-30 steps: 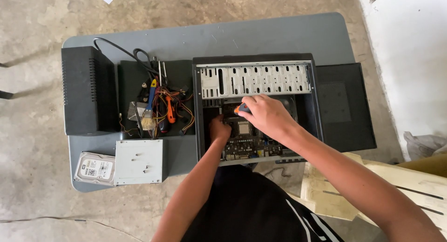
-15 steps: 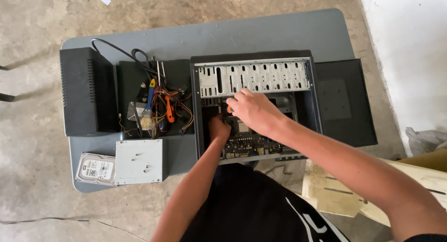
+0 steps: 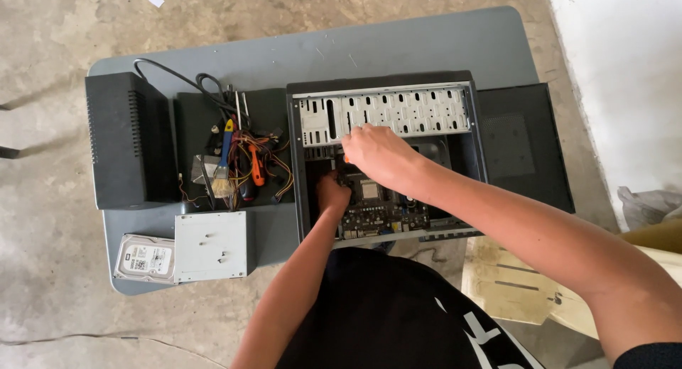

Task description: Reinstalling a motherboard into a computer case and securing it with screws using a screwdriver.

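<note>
An open black computer case [image 3: 387, 78] lies flat on a grey table [image 3: 398, 42], with its perforated metal drive cage [image 3: 398, 113] at the far side. A green motherboard [image 3: 383, 214] sits in the near half. My left hand [image 3: 332, 191] is curled inside the case at the board's left edge; what it grips is hidden. My right hand [image 3: 376, 152] reaches in from the right, its fingers closed just below the cage. A speck of orange, seemingly a small tool [image 3: 346, 158], shows under them.
A black box unit [image 3: 128, 149] stands at the table's left end. Beside it, screwdrivers, a brush and coloured cables [image 3: 241, 163] lie on a dark panel. A hard disk [image 3: 145, 259] and a silver drive [image 3: 211, 246] sit near the front edge. Another black panel [image 3: 526, 149] lies right of the case, cardboard [image 3: 511, 284] below.
My right hand has moved left and up across the case, from over the board's middle to just under the drive cage. My left hand has stayed at the board's left edge.
</note>
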